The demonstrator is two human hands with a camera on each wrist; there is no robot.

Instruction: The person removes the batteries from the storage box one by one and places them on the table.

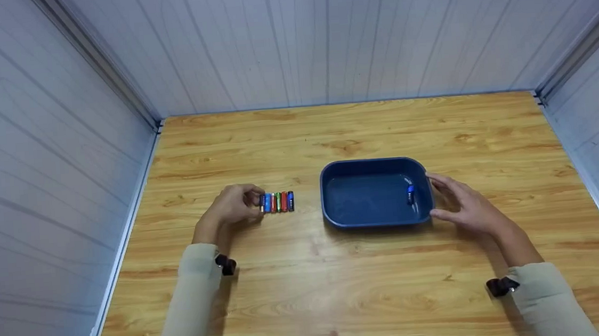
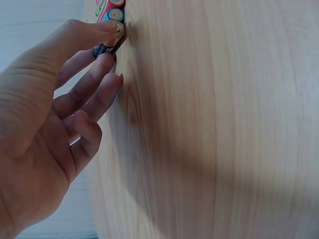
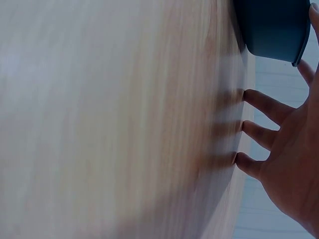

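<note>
A short row of coloured batteries (image 1: 280,202) lies side by side on the wooden table (image 1: 341,293), left of a dark blue tray (image 1: 335,208). My left hand (image 1: 255,201) is at the row's left end. Its thumb and forefinger pinch the end battery (image 2: 107,49), while the other batteries (image 2: 112,7) lie just beyond it. One blue battery (image 1: 411,195) lies inside the tray by its right wall. My right hand (image 1: 439,195) rests open against the tray's right side, with its other fingers (image 3: 249,95) spread on the table beside the tray (image 3: 271,25).
Pale panelled walls close in the table at the back, left and right. Bare wood stretches in front of the tray and behind it. Light sleeves cover both forearms, each with a small dark clip near the wrist.
</note>
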